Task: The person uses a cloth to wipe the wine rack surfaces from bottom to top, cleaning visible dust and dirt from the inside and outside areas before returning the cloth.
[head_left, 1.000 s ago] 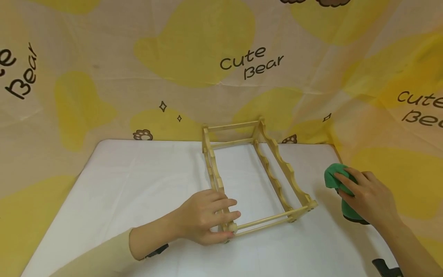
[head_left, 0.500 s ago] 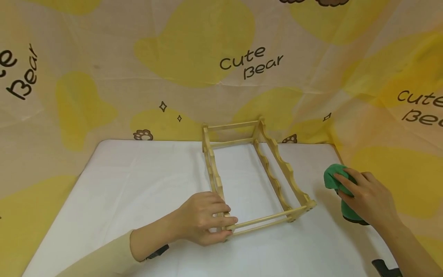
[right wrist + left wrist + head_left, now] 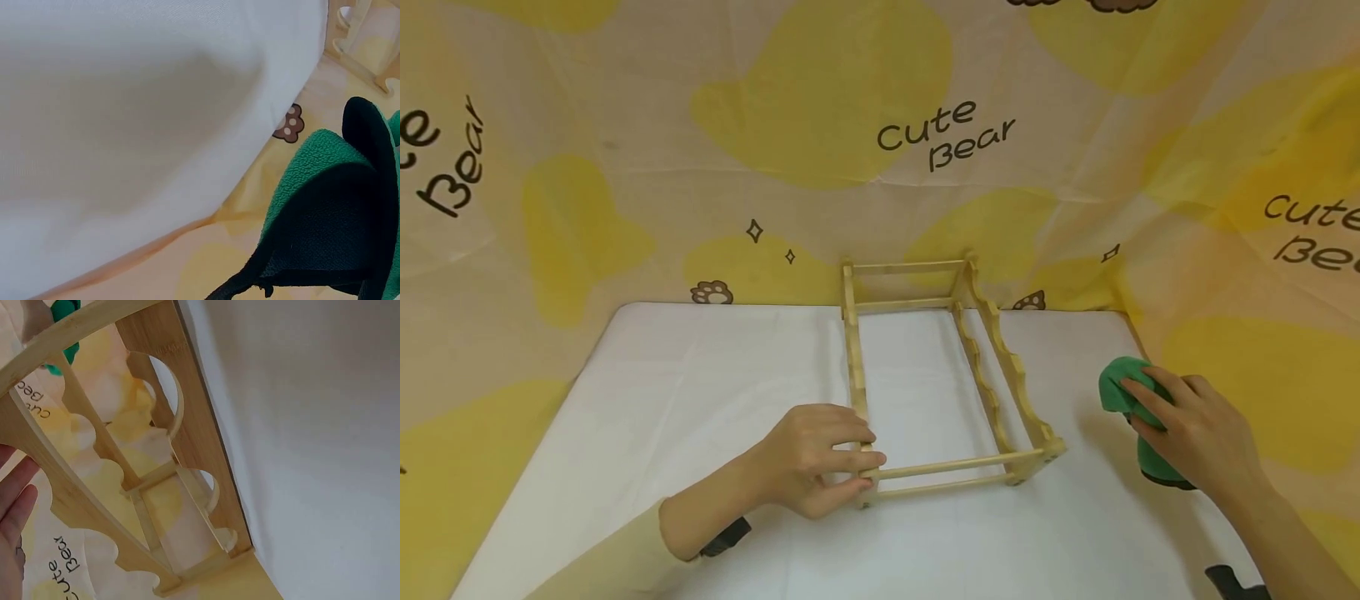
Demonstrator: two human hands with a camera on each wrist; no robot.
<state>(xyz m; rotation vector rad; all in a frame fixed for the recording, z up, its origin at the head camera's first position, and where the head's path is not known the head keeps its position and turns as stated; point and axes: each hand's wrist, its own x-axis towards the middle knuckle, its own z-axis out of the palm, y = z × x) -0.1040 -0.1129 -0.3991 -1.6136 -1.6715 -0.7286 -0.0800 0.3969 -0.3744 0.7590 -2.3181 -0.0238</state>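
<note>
A light wooden rack (image 3: 955, 463) with scalloped side rails stands on the white tabletop, long side running away from me. My left hand (image 3: 812, 454) grips its near left corner, fingers over the left side and thumb low by the front bar. In the left wrist view, fingers (image 3: 19, 494) lie beside the wavy edge of the rack (image 3: 194, 406). My right hand (image 3: 1198, 425) holds a green cloth (image 3: 1126, 385) raised to the right of the rack, apart from it. Terry pile and dark trim on the cloth (image 3: 306, 162) show in the right wrist view; the right hand itself is hidden there.
The white tabletop (image 3: 715, 400) is backed by a yellow and beige printed fabric (image 3: 820, 100), which also hangs at both sides. The rack's far end sits close to the back fabric. Black straps (image 3: 726, 537) show near my wrists.
The near end of the rack has swung left with my left hand, so the rack stands straighter. My right hand and the green cloth have barely moved.
</note>
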